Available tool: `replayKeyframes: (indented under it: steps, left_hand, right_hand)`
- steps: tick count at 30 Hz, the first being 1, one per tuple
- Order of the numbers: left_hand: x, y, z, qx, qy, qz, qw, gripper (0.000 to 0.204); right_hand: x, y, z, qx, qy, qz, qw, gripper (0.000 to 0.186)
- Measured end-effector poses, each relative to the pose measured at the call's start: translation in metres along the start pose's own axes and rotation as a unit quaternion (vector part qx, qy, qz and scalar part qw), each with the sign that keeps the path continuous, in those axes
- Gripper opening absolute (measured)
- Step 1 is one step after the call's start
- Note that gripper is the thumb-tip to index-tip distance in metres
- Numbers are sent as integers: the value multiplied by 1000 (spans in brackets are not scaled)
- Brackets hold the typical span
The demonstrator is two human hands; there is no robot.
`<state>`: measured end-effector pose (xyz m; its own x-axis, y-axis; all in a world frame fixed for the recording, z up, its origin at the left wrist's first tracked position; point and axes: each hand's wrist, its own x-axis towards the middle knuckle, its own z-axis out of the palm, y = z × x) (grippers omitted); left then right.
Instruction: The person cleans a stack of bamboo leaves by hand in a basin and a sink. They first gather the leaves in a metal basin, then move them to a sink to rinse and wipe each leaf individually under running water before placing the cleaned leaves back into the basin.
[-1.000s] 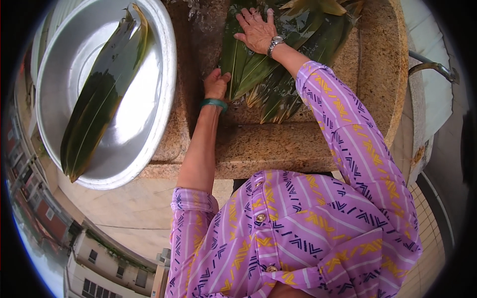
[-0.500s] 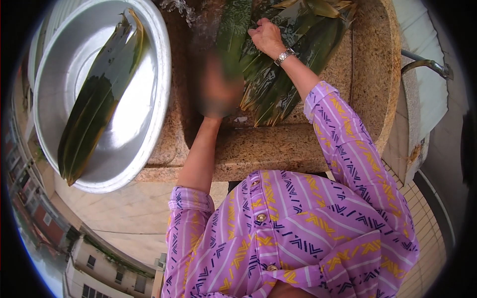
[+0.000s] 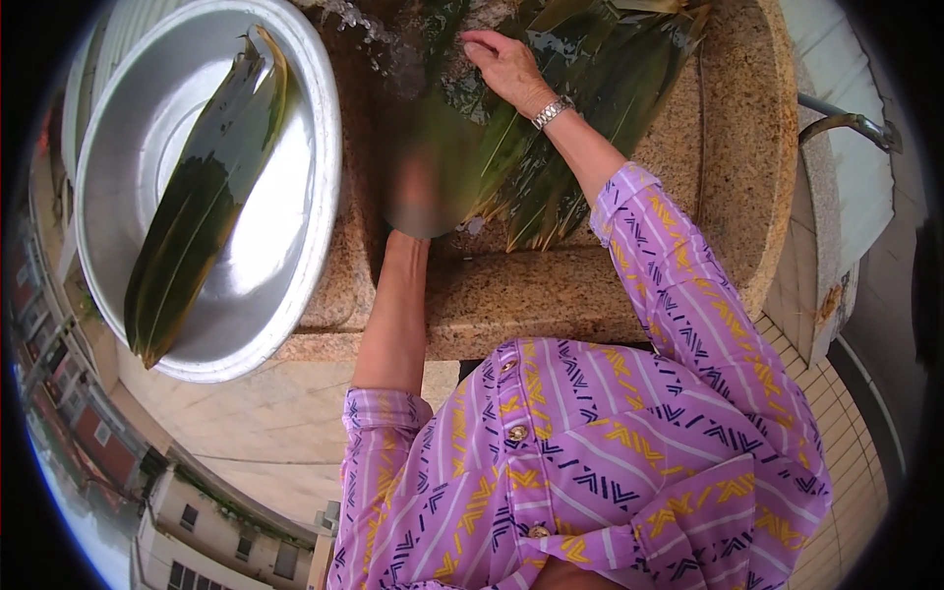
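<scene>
My left hand [image 3: 415, 192] is over the left side of a stone sink [image 3: 551, 305], mostly smeared by blur. A long dark green leaf [image 3: 442, 39] runs up from it, its lower end in the blur, so it appears held there. My right hand [image 3: 509, 74], a metal watch on its wrist, reaches in beside this leaf. Its fingers stretch leftward, the tips near the leaf's edge and the thumb slightly apart below. Under and beyond it lies a pile of wet leaves [image 3: 610, 93] with yellowish tips.
A wide silver metal basin [image 3: 320, 211] stands left of the sink with one broad wet leaf [image 3: 192, 221] in it. Running water [image 3: 369, 29] splashes at the sink's far left. A curved metal pipe [image 3: 851, 126] sticks out beyond the right rim.
My right hand has moved slightly left and its fingers have straightened. The long leaf at my left hand has shifted left, and more splashing water shows.
</scene>
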<state>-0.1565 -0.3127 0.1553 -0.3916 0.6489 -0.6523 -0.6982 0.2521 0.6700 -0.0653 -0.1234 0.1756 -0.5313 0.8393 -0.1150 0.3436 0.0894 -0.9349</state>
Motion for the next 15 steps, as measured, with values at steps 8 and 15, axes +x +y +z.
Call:
replayKeyframes:
  steps: [8,15]
  left_hand:
    - [16,-10,-11,16,-105,52,993,35]
    - [-4,14,-15,-78,-27,-48,995,18]
  right_hand:
    - [-38,-2,57,-256,-148,-203,934,68]
    - [7,18,17,-223,172,-161,946,35]
